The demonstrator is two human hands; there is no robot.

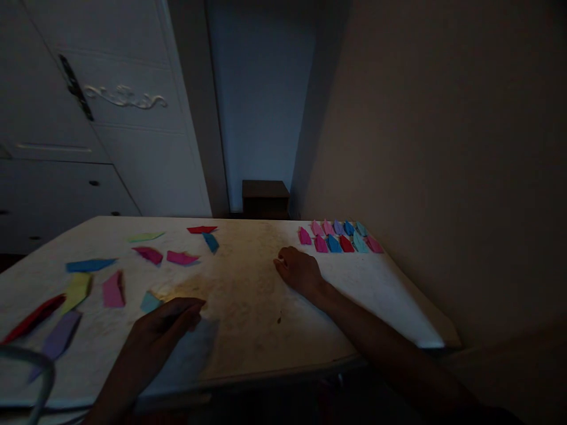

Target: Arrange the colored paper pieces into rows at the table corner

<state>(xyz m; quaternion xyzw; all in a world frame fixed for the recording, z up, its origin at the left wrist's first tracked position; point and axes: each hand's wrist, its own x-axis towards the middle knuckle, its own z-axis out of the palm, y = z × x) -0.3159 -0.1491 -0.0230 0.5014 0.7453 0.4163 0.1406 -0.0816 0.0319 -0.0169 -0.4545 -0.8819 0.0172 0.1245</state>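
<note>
My left hand (166,324) hovers over the table's near left part, fingers bent and drawn together with the thumb, with nothing visible between them. Just behind it lies a light-blue folded paper piece (151,301), partly covered by the hand. My right hand (299,270) is curled closed at the table's middle right, and no object shows in its fingers. Beyond it, small folded paper pieces (333,243) in several colours stand in two neat rows. The nearest of these to the hand is a magenta folded paper piece (304,236).
Scattered across the left of the white, stained table (248,342) are more folded papers, among them a pink one (114,289), a yellow one (77,290) and a purple one (62,335). A grey curved tube (48,378) rises at the near left. A wall (443,147) borders the right side.
</note>
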